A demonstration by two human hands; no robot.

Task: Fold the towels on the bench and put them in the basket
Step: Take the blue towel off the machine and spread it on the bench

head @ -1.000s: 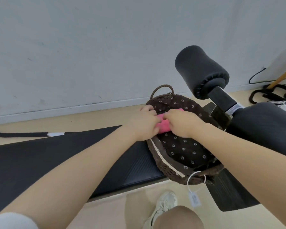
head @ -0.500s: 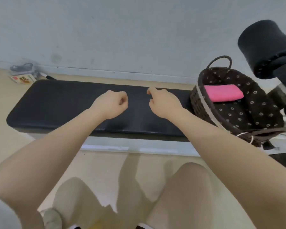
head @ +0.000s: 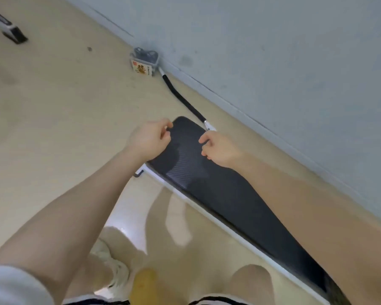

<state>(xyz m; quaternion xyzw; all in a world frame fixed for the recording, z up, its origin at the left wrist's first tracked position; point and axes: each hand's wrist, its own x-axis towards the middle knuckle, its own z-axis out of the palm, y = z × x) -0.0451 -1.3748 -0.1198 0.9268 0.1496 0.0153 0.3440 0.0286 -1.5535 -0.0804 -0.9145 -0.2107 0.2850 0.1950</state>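
The black padded bench (head: 218,190) runs diagonally from the upper middle to the lower right, and no towel lies on the part I see. My left hand (head: 149,139) hovers over the bench's left end with fingers curled and nothing in them. My right hand (head: 218,150) hangs over the bench a little to the right, fingers also curled and empty. The basket and the pink towel are out of view.
A small box with a printed label (head: 143,63) stands by the wall on the beige floor. A black hose (head: 183,100) runs from it along the baseboard. A dark tool end (head: 11,33) lies at the top left. My knees and a white shoe (head: 114,274) are below.
The view has swung left, so the basket with the pink towel has left the frame. Both hands have let go of the towel and moved to the bench's left end.
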